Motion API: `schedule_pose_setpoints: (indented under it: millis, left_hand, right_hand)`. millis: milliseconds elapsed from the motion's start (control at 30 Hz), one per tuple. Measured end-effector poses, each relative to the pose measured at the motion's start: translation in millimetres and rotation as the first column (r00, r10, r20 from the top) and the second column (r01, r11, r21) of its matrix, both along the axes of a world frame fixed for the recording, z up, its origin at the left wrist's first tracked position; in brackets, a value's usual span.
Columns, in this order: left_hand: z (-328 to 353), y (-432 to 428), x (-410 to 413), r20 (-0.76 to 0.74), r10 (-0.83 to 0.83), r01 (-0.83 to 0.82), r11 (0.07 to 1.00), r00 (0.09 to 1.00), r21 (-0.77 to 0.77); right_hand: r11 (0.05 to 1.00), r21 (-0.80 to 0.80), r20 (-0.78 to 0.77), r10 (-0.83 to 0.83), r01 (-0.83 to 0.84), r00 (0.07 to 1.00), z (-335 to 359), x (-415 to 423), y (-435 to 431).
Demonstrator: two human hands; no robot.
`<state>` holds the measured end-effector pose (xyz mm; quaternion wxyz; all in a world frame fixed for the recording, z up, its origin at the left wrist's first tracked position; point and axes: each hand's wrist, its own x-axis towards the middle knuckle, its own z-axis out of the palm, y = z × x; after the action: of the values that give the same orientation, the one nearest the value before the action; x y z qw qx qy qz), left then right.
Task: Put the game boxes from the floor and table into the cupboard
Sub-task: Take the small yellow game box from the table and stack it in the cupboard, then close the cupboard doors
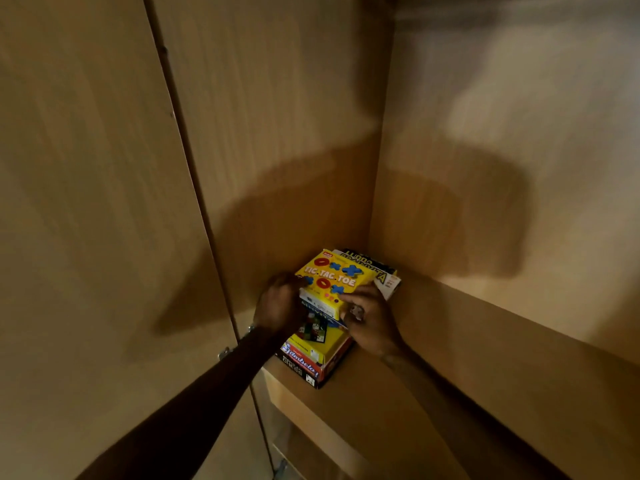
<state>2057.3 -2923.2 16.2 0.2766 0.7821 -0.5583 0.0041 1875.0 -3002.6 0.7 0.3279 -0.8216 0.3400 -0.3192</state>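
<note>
Tic Tac Toe box [330, 279], yellow, lying flat and face-up on top of a stack of game boxes [313, 351] in the back left corner of a cupboard shelf [398, 410]. Long axis running from the near left to the far right, toward the corner where side wall and back wall [502, 168] meet; printed title readable along that axis. Beneath and behind it, a black-and-yellow box [375, 268] jutting out at the far right, partly hidden. Lower in the stack, a yellow box with a chequered picture [313, 332], then a red Tambola box [301, 363], then a black box [304, 375] at the bottom, near corners pointing toward the shelf's front edge.

Left hand [278, 306] at the box's near left end, back of hand up, fingers [298, 280] curled around that end and pressed to it; wrist bearing a metallic band [250, 328]; forearm extended from the lower left. Right hand [370, 320] at the box's near right corner, fingers [349, 297] closed against the side and top edge, a ring [356, 311] showing on one finger; forearm extended from the lower right, low over the shelf. Box held between both hands while resting on the stack. Cupboard door [86, 202] open at left, hinge [224, 353] visible by the left forearm.
</note>
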Motion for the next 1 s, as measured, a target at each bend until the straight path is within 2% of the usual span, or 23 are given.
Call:
schedule_pose_setpoints:
  millis: [167,300,367,467,567,733,800,1000]
  left_hand:
    - [-1,9,-2,-0.055,-0.049,0.051,0.998,0.997,0.040]
    - [-5,12,2,-0.094,-0.054,0.055,0.998,0.994,0.012]
    - [-5,20,-4,-0.202,-0.059,0.052,0.998,0.978,-0.041]
    - [-9,44,-28,-0.465,-0.099,0.032,0.988,0.880,-0.149]
    - [-21,77,-53,-0.572,-0.086,-0.026,0.983,0.815,-0.184]
    - [-53,144,-94,-0.690,-0.047,-0.094,0.982,0.722,-0.165]
    - [-60,177,-116,-0.722,-0.041,-0.109,0.981,0.691,-0.160]
    - [-74,260,-160,-0.692,-0.063,-0.024,0.993,0.719,-0.116]
  right_hand:
    - [0.999,0.034,-0.101,0.040,-0.037,0.994,4,13,-3]
    - [0.997,0.046,-0.080,0.072,-0.068,0.994,7,7,2]
    - [0.998,-0.002,-0.007,0.067,-0.067,0.998,10,-1,11]
    - [1.000,0.013,0.139,-0.019,0.017,0.990,7,-21,33]
    - [0.987,0.133,0.194,-0.110,0.085,0.975,1,-49,62]
    - [0.943,0.290,0.150,-0.216,0.166,0.965,-26,-97,126]
    - [0.927,0.321,0.132,-0.244,0.192,0.961,-35,-117,158]
    - [0.901,0.375,0.086,-0.269,0.219,0.959,-57,-164,246]
